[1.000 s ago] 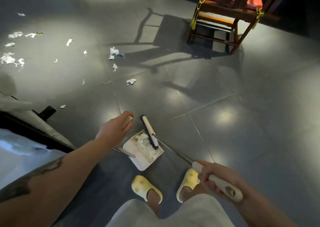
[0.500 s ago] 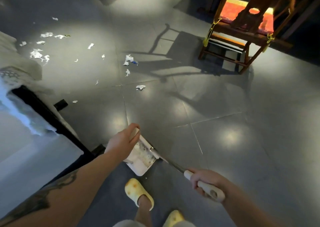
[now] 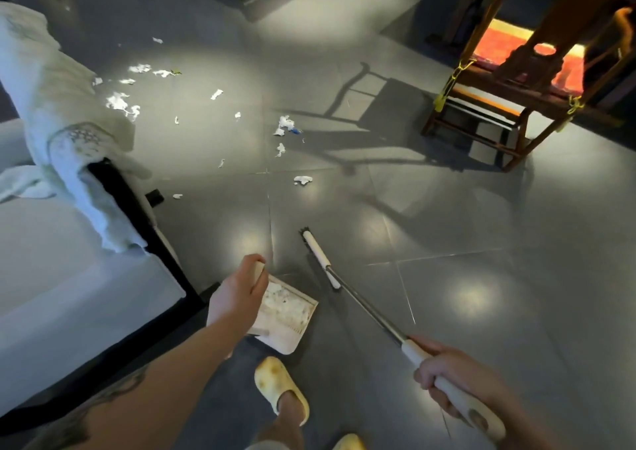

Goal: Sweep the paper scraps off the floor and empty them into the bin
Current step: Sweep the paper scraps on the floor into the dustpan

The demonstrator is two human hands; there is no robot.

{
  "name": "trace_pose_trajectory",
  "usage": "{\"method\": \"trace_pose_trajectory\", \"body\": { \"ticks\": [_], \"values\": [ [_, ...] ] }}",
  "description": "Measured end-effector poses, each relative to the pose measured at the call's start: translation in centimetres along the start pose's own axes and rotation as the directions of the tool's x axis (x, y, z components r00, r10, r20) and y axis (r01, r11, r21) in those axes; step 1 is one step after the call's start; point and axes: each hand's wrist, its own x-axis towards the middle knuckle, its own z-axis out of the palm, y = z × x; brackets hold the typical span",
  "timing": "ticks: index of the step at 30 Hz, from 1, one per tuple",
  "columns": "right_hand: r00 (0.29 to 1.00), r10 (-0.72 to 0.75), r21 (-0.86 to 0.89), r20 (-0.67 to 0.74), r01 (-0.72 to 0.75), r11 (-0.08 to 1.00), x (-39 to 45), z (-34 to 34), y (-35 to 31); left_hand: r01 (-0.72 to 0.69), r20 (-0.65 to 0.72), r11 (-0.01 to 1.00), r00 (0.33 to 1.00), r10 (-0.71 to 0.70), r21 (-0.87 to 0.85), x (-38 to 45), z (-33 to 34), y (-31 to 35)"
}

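The left hand [image 3: 237,294] holds the dustpan [image 3: 287,319] handle, and the right hand [image 3: 451,381] grips the broom [image 3: 318,260]. More paper scraps [image 3: 303,180] lie on the floor [image 3: 447,277], ahead and to the left. The broom head points up toward them, nearer than the dustpan.

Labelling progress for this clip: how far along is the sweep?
Partly done. The white plastic dustpan already holds a layer of scraps; the left hand grips its handle. The right hand holds the white long-handled broom, head beside the pan. Left: many white paper scraps lie scattered on the grey tiled floor ahead. No bin in view, so nothing emptied yet.
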Motion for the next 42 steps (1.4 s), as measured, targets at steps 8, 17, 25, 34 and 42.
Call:
{"method": "trace_pose_trajectory", "body": {
  "ticks": [8,17,25,34,42],
  "values": [
    [1.000,-0.003,0.031,-0.006,0.004,1.000,3.1,2.2,-5.9,0.144,-0.216,0.956,0.955,-0.202,-0.255,3.3,-4.4,-3.0],
    [0.997,-0.054,0.002,-0.060,0.054,0.999,5.9,3.7,-13.2,0.113,-0.246,0.923,0.946,-0.213,-0.367,9.5,-7.2,0.0],
    [0.975,-0.120,-0.271,-0.187,0.066,0.960,12.9,1.4,-20.8,0.146,-0.313,0.894,0.903,-0.296,-0.424,17.1,-7.8,2.5],
    [0.965,-0.157,-0.509,-0.209,0.029,0.860,24.7,-5.1,-31.4,0.228,-0.367,0.845,0.824,-0.433,-0.485,28.4,-6.5,7.4],
    [0.989,-0.106,-0.553,-0.098,0.035,0.832,30.9,-10.6,-41.8,0.264,-0.480,0.791,0.675,-0.561,-0.553,37.9,-6.2,11.4]
  ]
}}
